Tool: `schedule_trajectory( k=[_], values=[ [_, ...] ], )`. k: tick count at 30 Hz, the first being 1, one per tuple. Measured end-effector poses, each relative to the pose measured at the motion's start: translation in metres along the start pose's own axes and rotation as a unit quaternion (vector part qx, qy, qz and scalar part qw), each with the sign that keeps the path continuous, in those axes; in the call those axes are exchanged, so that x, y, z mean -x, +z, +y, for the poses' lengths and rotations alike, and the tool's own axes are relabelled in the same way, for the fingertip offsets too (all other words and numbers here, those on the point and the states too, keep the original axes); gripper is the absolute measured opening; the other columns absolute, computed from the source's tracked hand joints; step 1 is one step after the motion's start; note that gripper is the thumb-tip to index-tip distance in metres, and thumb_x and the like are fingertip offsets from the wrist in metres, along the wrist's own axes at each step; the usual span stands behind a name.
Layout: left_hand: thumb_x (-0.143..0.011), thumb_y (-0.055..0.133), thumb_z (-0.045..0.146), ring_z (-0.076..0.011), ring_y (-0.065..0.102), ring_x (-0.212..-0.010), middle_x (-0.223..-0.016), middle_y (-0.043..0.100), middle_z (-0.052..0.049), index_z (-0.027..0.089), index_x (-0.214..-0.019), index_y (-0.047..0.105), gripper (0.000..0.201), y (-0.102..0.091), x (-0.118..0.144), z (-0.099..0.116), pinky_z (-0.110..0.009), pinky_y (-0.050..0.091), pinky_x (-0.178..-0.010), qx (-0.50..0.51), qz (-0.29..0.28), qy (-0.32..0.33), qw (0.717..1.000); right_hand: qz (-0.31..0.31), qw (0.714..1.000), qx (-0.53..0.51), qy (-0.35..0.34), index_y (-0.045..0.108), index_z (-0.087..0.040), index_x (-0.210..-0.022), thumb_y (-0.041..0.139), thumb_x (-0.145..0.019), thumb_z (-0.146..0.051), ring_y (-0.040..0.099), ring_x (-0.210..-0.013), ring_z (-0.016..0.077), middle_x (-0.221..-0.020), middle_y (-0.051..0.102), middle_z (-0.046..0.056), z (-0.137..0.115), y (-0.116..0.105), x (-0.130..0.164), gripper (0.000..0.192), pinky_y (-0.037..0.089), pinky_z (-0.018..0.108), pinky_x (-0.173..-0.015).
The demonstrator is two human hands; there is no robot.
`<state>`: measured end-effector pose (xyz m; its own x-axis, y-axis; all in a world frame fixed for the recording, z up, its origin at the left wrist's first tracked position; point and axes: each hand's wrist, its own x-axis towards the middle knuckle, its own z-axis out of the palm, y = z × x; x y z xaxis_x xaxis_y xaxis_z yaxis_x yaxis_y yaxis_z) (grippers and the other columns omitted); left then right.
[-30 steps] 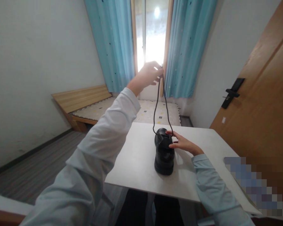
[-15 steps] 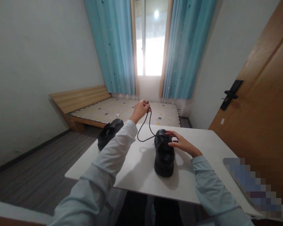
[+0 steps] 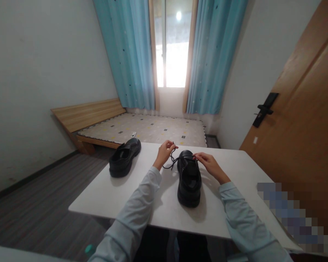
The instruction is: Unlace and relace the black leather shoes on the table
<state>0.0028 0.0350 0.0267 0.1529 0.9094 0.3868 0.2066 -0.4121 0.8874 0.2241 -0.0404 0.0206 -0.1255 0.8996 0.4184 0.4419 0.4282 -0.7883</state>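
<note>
A black shoe (image 3: 189,185) stands on the white table (image 3: 142,196), its heel toward me. Thin black shoelace (image 3: 171,167) hangs in a loose curl off the shoe's left side. My left hand (image 3: 164,152), raised just left of the toe, is closed in a pinch on this lace. On the other side, my right hand (image 3: 210,165) pinches lace close against the shoe's right edge, fingertips near the eyelets. The second black shoe (image 3: 125,158) sits apart at the table's left edge, angled away to the right.
Beyond the table is a bed with a patterned mattress (image 3: 164,125) and a wooden headboard (image 3: 90,113). A small white object (image 3: 133,134) lies on the mattress. A wooden door (image 3: 297,120) stands at right. Something green (image 3: 90,249) shows low at left.
My left hand has come down and nearer the shoe, and the long lace loop has shrunk to a small curl. The right hand's spread fingers have closed on lace.
</note>
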Motion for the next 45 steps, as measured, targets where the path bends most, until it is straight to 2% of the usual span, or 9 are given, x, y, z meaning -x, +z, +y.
schedule_trajectory(
  k=[4, 10, 17, 20, 23, 28, 33, 36, 45],
  values=[
    [-0.08, 0.054, 0.034, -0.0138, 0.065, -0.073, -0.074, 0.068, -0.004, 0.017, -0.085, 0.053, 0.018, -0.003, 0.008, 0.003, -0.025, 0.049, -0.069, 0.03, -0.029, 0.025, 0.999, 0.016, 1.0, -0.02, 0.007, 0.067, -0.018, -0.082, 0.05, -0.084, -0.05, 0.063, -0.084, 0.0223, -0.085, 0.069, 0.006, -0.001, 0.002, -0.001, 0.036, 0.048, 0.037, -0.081],
    [-0.077, 0.059, 0.039, -0.0126, 0.062, -0.063, -0.07, 0.065, -0.002, 0.018, -0.087, 0.061, 0.024, -0.018, 0.019, 0.015, -0.023, 0.049, -0.063, 0.0, -0.124, 0.034, 0.992, 0.035, 0.998, -0.04, 0.016, 0.061, -0.02, -0.078, 0.048, -0.085, -0.051, 0.063, -0.086, 0.0219, -0.085, 0.07, 0.006, -0.005, 0.007, 0.0, 0.034, 0.048, 0.037, -0.081],
    [-0.073, 0.064, 0.027, -0.013, 0.061, -0.068, -0.075, 0.069, -0.002, 0.021, -0.077, 0.07, 0.009, -0.024, 0.022, 0.013, -0.021, 0.047, -0.064, -0.137, -0.179, 0.133, 0.965, 0.053, 0.998, -0.027, 0.011, 0.058, -0.021, -0.078, 0.046, -0.086, -0.052, 0.063, -0.085, 0.0214, -0.086, 0.069, 0.006, -0.005, 0.01, -0.001, 0.034, 0.048, 0.037, -0.081],
    [-0.073, 0.065, 0.022, -0.0116, 0.058, -0.06, -0.07, 0.068, -0.001, 0.021, -0.075, 0.072, 0.007, -0.023, 0.022, 0.013, -0.02, 0.044, -0.058, -0.174, -0.198, 0.143, 0.954, 0.05, 0.999, -0.002, 0.01, 0.059, -0.021, -0.079, 0.047, -0.086, -0.049, 0.063, -0.085, 0.0221, -0.084, 0.068, 0.006, -0.008, 0.013, 0.0, 0.031, 0.048, 0.037, -0.08],
    [-0.073, 0.064, 0.02, -0.0111, 0.056, -0.058, -0.068, 0.067, 0.0, 0.021, -0.074, 0.072, 0.008, -0.022, 0.022, 0.014, -0.02, 0.042, -0.055, -0.197, -0.204, 0.143, 0.948, 0.054, 0.998, 0.024, 0.013, 0.06, -0.021, -0.082, 0.05, -0.085, -0.044, 0.063, -0.084, 0.0222, -0.085, 0.067, 0.006, -0.012, 0.017, 0.001, 0.025, 0.047, 0.038, -0.08],
    [-0.073, 0.063, 0.018, -0.0115, 0.055, -0.058, -0.07, 0.066, 0.0, 0.022, -0.074, 0.071, 0.009, -0.022, 0.023, 0.013, -0.02, 0.041, -0.056, -0.216, -0.203, 0.144, 0.944, 0.089, 0.996, 0.017, -0.006, 0.053, -0.023, -0.1, 0.054, -0.081, -0.033, 0.06, -0.094, 0.0218, -0.101, 0.063, 0.007, -0.016, 0.025, 0.004, 0.022, 0.047, 0.04, -0.085],
    [-0.076, 0.061, 0.018, -0.0119, 0.057, -0.062, -0.072, 0.066, -0.001, 0.021, -0.077, 0.071, 0.01, -0.021, 0.023, 0.012, -0.02, 0.042, -0.059, -0.222, -0.213, 0.154, 0.939, 0.054, 0.994, 0.061, -0.069, 0.058, -0.022, -0.083, 0.054, -0.078, -0.022, 0.055, -0.105, 0.0232, -0.105, 0.06, 0.008, -0.023, 0.029, 0.005, 0.006, 0.041, 0.043, -0.095],
    [-0.077, 0.061, 0.017, -0.0119, 0.057, -0.064, -0.073, 0.065, -0.002, 0.019, -0.078, 0.07, 0.01, -0.02, 0.022, 0.01, -0.02, 0.042, -0.06, -0.224, -0.217, 0.167, 0.935, 0.042, 0.993, 0.081, -0.072, 0.063, -0.022, -0.082, 0.055, -0.076, -0.019, 0.054, -0.107, 0.0238, -0.109, 0.059, 0.009, -0.025, 0.031, 0.006, 0.01, 0.038, 0.043, -0.099],
    [-0.079, 0.063, 0.023, -0.0113, 0.059, -0.069, -0.079, 0.066, -0.002, 0.019, -0.082, 0.071, 0.009, -0.015, 0.022, 0.009, -0.02, 0.044, -0.067, -0.234, -0.194, 0.176, 0.936, -0.011, 0.995, 0.095, -0.034, 0.069, -0.02, -0.1, 0.056, -0.076, -0.022, 0.054, -0.111, 0.025, -0.117, 0.06, 0.011, -0.017, 0.034, 0.004, 0.027, 0.037, 0.044, -0.102]
  ],
)
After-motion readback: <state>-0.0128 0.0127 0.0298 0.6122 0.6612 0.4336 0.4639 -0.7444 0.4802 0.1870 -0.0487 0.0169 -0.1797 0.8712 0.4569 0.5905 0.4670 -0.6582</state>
